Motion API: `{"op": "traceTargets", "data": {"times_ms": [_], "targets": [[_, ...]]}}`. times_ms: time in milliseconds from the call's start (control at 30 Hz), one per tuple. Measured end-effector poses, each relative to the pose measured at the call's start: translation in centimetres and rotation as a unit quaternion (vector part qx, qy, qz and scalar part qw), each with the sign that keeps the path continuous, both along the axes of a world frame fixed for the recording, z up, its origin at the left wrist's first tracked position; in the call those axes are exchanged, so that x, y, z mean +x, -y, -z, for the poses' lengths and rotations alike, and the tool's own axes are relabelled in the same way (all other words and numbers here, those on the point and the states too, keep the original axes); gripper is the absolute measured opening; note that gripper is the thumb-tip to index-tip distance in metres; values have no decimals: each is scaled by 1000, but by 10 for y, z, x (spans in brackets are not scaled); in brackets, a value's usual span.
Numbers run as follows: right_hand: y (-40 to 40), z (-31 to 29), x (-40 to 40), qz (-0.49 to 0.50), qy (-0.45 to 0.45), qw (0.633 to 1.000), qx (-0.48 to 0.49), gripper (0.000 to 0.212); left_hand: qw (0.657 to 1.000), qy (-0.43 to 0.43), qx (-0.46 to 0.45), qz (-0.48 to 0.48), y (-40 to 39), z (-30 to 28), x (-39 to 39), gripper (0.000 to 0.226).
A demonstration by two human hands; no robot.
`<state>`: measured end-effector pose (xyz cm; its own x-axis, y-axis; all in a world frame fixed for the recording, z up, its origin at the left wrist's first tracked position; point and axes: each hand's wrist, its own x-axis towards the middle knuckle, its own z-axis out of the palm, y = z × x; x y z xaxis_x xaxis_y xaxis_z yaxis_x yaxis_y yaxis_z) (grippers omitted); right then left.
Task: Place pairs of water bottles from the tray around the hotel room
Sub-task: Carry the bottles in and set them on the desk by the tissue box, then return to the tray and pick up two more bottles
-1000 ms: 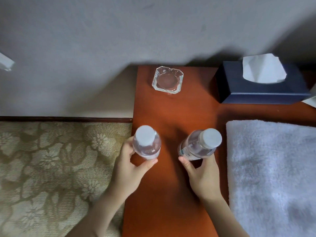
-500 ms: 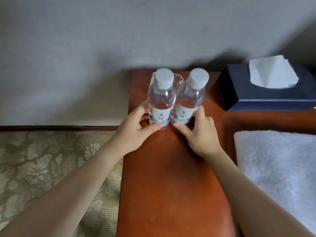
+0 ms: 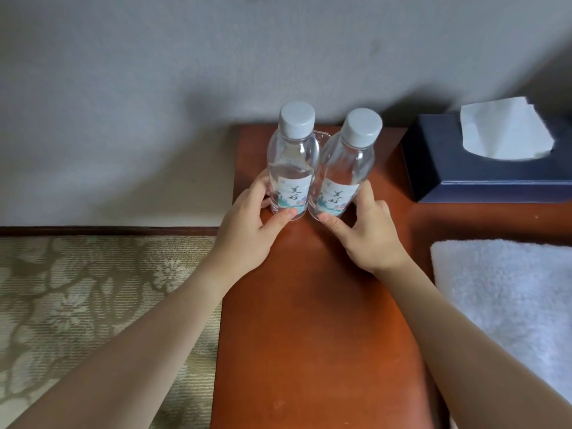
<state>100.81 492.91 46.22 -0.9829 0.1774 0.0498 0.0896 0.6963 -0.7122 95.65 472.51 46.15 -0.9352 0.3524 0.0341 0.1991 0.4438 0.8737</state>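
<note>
Two clear water bottles with white caps and pale labels stand upright side by side, touching, near the back of a reddish-brown wooden table [image 3: 312, 320]. My left hand [image 3: 247, 230] grips the base of the left bottle [image 3: 292, 162], thumb in front and fingers behind. My right hand [image 3: 368, 233] holds the base of the right bottle [image 3: 343, 171] the same way. A glass ashtray stands behind the bottles and is almost wholly hidden by them.
A dark blue tissue box [image 3: 489, 162] with a white tissue sticking up sits at the back right. A white towel [image 3: 507, 298] lies on the right. The wall is right behind the table. Patterned beige carpet [image 3: 93, 305] lies to the left.
A second ago both bottles were held near the table's front. I moved them back beside each other, upright in front of the ashtray. Since half a second ago, little has shifted.
</note>
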Motion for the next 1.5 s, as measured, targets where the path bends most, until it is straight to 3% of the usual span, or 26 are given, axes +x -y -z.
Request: {"op": "traceTargets", "data": {"times_ms": [367, 467, 600, 733, 867, 900, 1200, 1367, 1500], "targets": [[0, 2, 0, -24, -19, 1000, 6, 47, 1000, -19, -19, -7, -1, 2, 1, 56], [0, 0, 2, -21, -1, 1000, -5, 66, 1000, -16, 0, -1, -2, -3, 6, 65], [5, -33, 24, 22, 28, 977, -212, 108, 994, -22, 58, -87, 1, -23, 35, 74], [11, -111, 61, 68, -45, 980, -182, 100, 978, -150, 54, -138, 19, -108, 73, 46], [23, -227, 81, 75, -155, 977, -124, 25, 951, -242, 55, -182, 57, -240, 105, 21], [31, -259, 84, 56, -173, 975, -129, 15, 944, -262, 51, -193, 68, -275, 114, 17], [155, -517, 117, -141, -256, 951, -98, 8, 882, -328, -3, -338, 205, -521, 208, 9], [285, -577, 141, -267, -271, 920, -96, 9, 827, -379, -37, -415, 307, -590, 284, 13], [416, -598, 174, -383, -266, 877, -116, 12, 786, -368, -74, -492, 407, -613, 361, 9]]}}
